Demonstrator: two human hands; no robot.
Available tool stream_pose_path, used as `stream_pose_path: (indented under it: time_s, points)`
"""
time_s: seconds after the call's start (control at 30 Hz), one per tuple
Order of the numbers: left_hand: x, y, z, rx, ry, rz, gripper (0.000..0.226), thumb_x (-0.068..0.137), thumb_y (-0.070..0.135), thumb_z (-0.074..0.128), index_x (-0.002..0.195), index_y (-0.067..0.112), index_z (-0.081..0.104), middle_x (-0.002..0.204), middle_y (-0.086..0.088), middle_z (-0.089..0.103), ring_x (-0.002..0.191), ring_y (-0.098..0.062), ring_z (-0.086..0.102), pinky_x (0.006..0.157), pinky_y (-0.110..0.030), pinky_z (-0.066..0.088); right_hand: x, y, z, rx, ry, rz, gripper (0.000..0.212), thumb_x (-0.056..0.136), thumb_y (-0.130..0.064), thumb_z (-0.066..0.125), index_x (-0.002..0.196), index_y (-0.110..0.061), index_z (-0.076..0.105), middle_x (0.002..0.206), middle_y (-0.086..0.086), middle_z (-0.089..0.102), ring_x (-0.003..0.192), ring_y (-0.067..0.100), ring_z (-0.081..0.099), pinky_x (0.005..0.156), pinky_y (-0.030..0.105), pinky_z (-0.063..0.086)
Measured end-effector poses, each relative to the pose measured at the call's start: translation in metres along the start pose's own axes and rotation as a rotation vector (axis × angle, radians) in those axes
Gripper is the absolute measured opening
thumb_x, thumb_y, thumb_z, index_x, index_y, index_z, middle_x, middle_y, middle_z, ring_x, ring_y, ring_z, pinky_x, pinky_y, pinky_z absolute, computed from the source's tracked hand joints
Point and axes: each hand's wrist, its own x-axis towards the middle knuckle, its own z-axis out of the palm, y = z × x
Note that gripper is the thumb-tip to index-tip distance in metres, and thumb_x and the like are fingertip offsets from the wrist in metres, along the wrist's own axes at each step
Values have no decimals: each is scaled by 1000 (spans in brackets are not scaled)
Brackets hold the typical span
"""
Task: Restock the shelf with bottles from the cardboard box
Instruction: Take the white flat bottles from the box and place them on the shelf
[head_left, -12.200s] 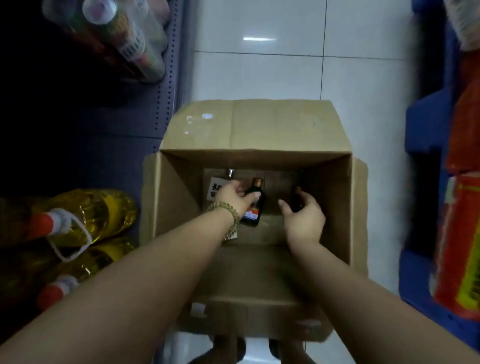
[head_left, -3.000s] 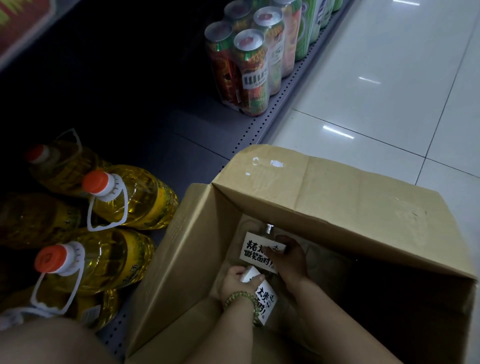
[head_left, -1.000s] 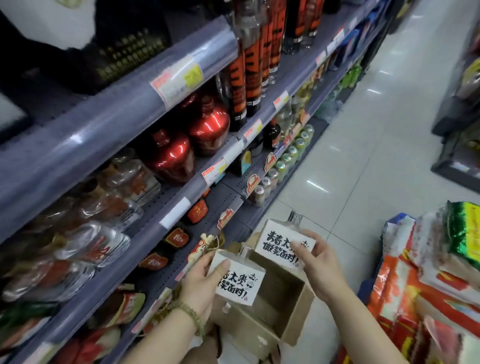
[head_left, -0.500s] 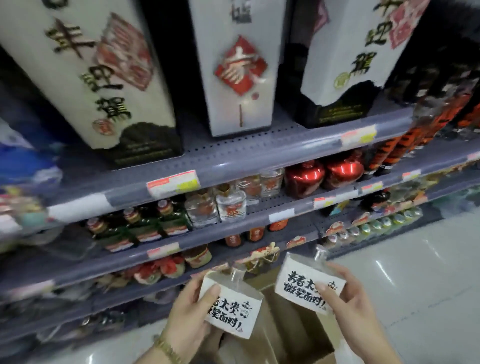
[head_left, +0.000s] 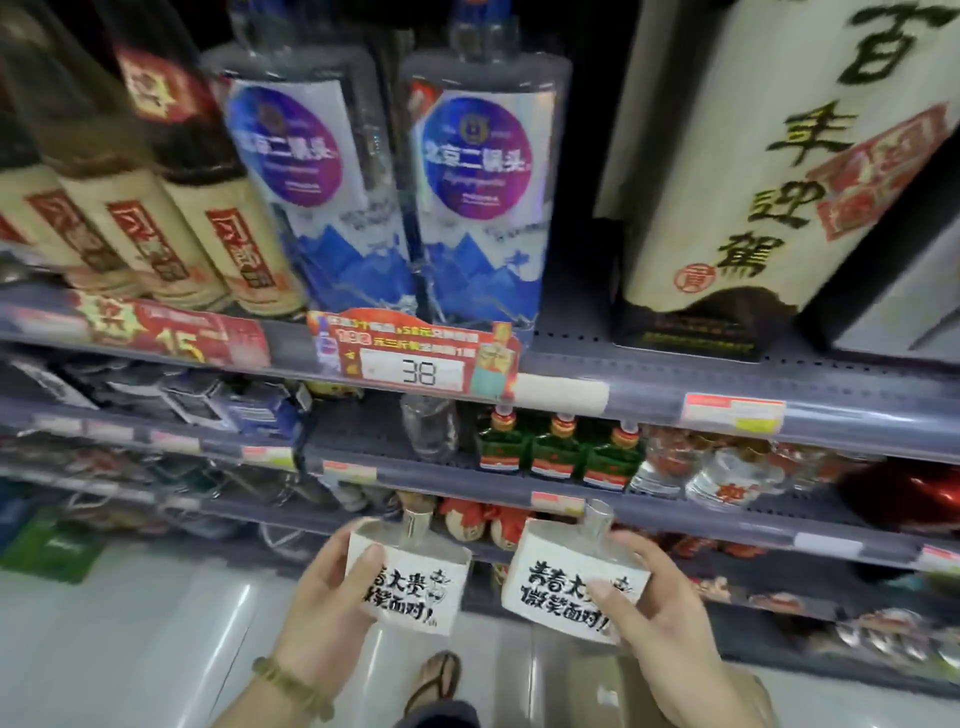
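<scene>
Both flasks have risen from the cardboard box, the left hand (head_left: 317, 618) gripping the left flask (head_left: 408, 582), the right hand (head_left: 660, 639) gripping the right flask (head_left: 574, 587), and with each hand full, a one-handed push into the crowded shelf (head_left: 649, 400) could topple the green bottles (head_left: 556, 452).

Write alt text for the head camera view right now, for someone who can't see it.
Each hand grips a flat clear bottle with a white label: left hand on the left bottle, right hand on the right bottle. Both are held upright before stocked liquor shelves, not yet placed.
</scene>
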Motion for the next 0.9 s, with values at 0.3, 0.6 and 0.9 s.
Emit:
stream_pose_path:
  time_s: [0.3, 0.6, 0.9]
  points:
    - [55, 49, -76, 103, 65, 168, 28, 93, 12, 50, 108, 32, 63, 89, 1, 74, 78, -18, 70, 60, -37, 58, 34, -25, 120, -14, -122, -80, 34, 82, -8, 71, 108, -25, 58, 99, -27, 68, 88, -9, 64, 66, 2, 45]
    - [115, 70, -93, 220, 25, 287, 30, 89, 12, 57, 102, 39, 61, 97, 12, 71, 83, -1, 68, 62, -16, 55, 69, -31, 169, 25, -83, -78, 38, 82, -11, 71, 113, -28, 56, 100, -9, 71, 92, 5, 68, 67, 16, 54]
    - [142, 51, -84, 324, 21, 288, 33, 80, 16, 70, 101, 41, 61, 107, 11, 71, 100, -4, 66, 79, -19, 53, 71, -15, 171, 46, -37, -88, 36, 81, -17, 72, 110, -33, 57, 106, -3, 71, 100, 16, 68, 76, 32, 59]
